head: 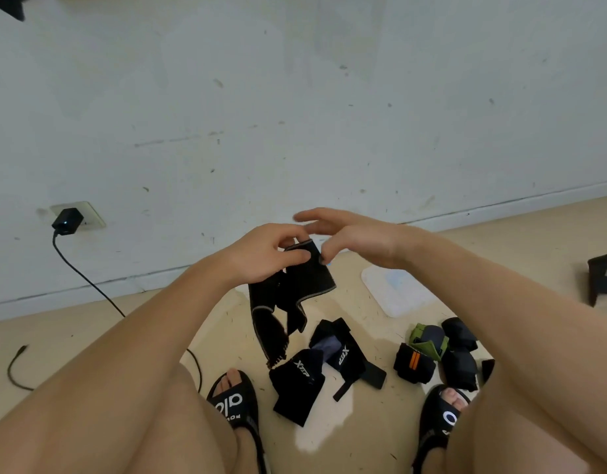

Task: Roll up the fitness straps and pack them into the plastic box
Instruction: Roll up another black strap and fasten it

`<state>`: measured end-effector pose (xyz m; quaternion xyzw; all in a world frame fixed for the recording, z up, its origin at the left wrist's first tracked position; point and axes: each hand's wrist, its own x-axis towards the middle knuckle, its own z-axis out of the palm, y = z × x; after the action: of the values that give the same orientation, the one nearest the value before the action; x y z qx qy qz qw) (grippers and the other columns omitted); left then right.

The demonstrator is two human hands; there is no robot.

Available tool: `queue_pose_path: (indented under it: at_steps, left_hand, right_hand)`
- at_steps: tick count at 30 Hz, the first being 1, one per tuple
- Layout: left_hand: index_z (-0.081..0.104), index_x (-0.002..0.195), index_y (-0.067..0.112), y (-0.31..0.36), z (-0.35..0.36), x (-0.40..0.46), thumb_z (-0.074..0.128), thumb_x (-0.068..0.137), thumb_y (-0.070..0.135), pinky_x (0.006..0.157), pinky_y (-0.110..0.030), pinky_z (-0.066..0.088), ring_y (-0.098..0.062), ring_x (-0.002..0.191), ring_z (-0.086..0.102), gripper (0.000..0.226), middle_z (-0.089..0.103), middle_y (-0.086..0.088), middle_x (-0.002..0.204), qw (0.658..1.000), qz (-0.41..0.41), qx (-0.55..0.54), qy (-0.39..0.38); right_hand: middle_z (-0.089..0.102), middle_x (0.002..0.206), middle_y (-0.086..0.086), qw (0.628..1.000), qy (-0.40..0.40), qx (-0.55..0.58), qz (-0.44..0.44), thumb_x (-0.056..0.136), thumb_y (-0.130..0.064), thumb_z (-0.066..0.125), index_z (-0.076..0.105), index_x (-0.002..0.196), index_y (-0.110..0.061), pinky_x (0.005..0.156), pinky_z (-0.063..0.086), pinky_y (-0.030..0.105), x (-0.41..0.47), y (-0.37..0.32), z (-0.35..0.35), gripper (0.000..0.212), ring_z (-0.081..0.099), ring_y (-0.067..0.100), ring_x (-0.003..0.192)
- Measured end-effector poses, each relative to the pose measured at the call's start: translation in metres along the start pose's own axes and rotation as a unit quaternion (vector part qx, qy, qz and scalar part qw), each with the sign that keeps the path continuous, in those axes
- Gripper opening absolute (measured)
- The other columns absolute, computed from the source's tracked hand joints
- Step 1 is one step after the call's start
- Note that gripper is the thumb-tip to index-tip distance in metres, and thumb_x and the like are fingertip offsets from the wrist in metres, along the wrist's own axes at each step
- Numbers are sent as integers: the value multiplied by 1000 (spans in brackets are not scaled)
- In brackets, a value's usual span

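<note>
A black fitness strap with grey edging (288, 295) hangs in the air above the floor, its loose end dangling down. My left hand (264, 251) grips its top part with curled fingers. My right hand (346, 237) pinches the strap's upper right corner with thumb and a finger, the other fingers stretched out. Unrolled black straps with white lettering (326, 364) lie on the floor between my feet. Several rolled straps (439, 354), black, one green, one with an orange stripe, lie to the right. A clear plastic piece, box or lid (394, 289), lies on the floor behind my right arm.
I squat facing a white wall (295, 97). A black charger (67, 221) is plugged into a wall socket at the left, its cable (90, 285) trailing over the beige floor. My feet wear black sandals (233, 405). A dark object (601, 275) stands at the right edge.
</note>
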<state>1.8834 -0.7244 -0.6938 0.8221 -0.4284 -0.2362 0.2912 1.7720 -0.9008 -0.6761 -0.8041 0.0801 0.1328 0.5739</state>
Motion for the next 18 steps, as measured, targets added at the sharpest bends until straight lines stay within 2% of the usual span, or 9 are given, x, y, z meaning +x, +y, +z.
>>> queue_pose_path:
  at_steps: [2, 5, 7, 9, 12, 15, 17, 18]
  left_hand:
    - [71, 102, 27, 1, 0, -1, 68, 98, 25, 96, -26, 48, -6, 110, 66, 6, 74, 9, 112, 1000, 14, -21, 9]
    - [71, 102, 26, 0, -1, -3, 69, 97, 27, 96, -31, 48, -14, 109, 67, 6, 74, 5, 111, 1000, 5, -5, 10]
    - [71, 100, 24, -4, -2, -4, 69, 97, 30, 89, -35, 51, -24, 100, 68, 8, 75, -2, 105, 1000, -22, 4, -5]
    - [71, 100, 22, -9, -5, -6, 71, 95, 34, 85, -34, 52, -25, 96, 70, 13, 75, -5, 103, 998, -50, 5, -39]
    - [74, 108, 22, -20, -12, -15, 75, 93, 27, 82, -23, 58, -13, 94, 74, 16, 77, 1, 103, 990, -91, -17, -108]
    - [74, 109, 24, -28, -19, -20, 73, 95, 26, 79, -24, 59, -16, 92, 76, 15, 78, 1, 100, 986, -119, -18, -117]
    - [73, 107, 26, -27, -21, -20, 71, 95, 27, 74, -23, 58, -15, 89, 75, 12, 77, 1, 97, 989, -115, -31, -90]
    - [73, 106, 25, -24, -20, -20, 71, 95, 27, 72, -23, 57, -14, 86, 75, 11, 77, 2, 95, 990, -108, -42, -78]
  right_hand:
    - [67, 134, -7, 999, -26, -42, -17, 83, 8, 65, 58, 130, -20, 111, 43, 35, 2, 0, 8, 55, 56, 12, 133]
    - [70, 118, 10, 973, 26, -227, -29, 84, -13, 77, 63, 113, -17, 102, 50, 50, 8, 10, 13, 32, 64, 28, 116]
    - [72, 104, 13, 963, 42, -262, -43, 86, -20, 75, 70, 102, -15, 92, 51, 45, 12, 13, 12, 17, 67, 30, 102]
    - [72, 89, 9, 970, 53, -232, -52, 89, -15, 69, 73, 92, -15, 80, 50, 38, 13, 11, 5, 4, 67, 24, 89]
    - [68, 79, -2, 980, 80, -178, -38, 89, -7, 66, 73, 83, -19, 75, 47, 29, 7, 6, -12, 15, 62, 14, 79]
    - [66, 78, -2, 980, 107, -165, -3, 89, -7, 65, 71, 81, -18, 72, 44, 29, 1, 14, -32, 15, 60, 17, 80]
    - [67, 92, -5, 973, 93, -207, 40, 89, -11, 67, 69, 95, -23, 71, 45, 28, 1, 22, -35, 14, 62, 18, 90]
    - [66, 105, -6, 973, 72, -213, 54, 88, -14, 70, 67, 109, -28, 75, 48, 28, 3, 25, -31, 25, 63, 18, 99]
